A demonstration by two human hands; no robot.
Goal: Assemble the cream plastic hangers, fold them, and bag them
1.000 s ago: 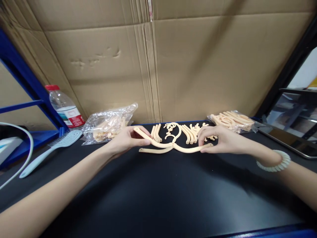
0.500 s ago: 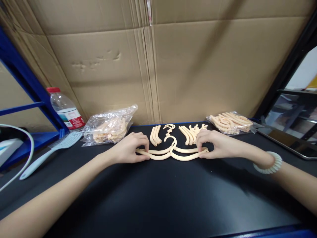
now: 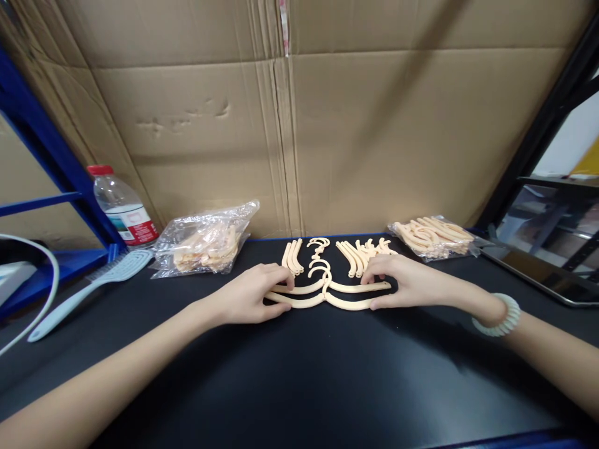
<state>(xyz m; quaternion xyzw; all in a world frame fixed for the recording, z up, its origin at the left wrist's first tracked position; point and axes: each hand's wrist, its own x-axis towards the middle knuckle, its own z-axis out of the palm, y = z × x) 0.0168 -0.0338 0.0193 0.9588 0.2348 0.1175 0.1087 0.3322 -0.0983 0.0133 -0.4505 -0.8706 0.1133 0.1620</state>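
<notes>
Two cream plastic clothes hangers lie one before the other, the far hanger (image 3: 349, 288) just behind the near hanger (image 3: 306, 303), with their hooks close together in the middle. My left hand (image 3: 257, 293) curls round the left ends of both, thumb at the near one and fingers at the far one. On the other side my right hand (image 3: 407, 282) arches over the right ends. Its thumb touches the tip of the near hanger, while its fingertips are at the far hanger's arm. The left tips are hidden by my hand.
Behind the hangers lie loose curved arms (image 3: 292, 257), small hooks (image 3: 319, 242) and more arms (image 3: 349, 259). Plastic bags of parts stand left (image 3: 206, 246) and right (image 3: 430, 237). A hairbrush (image 3: 93, 287), a bottle (image 3: 124, 212) and a tablet (image 3: 538, 268) flank them.
The near hanger has come slightly towards me, and two hooks now show apart. My left hand has shifted right; my right thumb and fingers have spread wider, moving a little left.
</notes>
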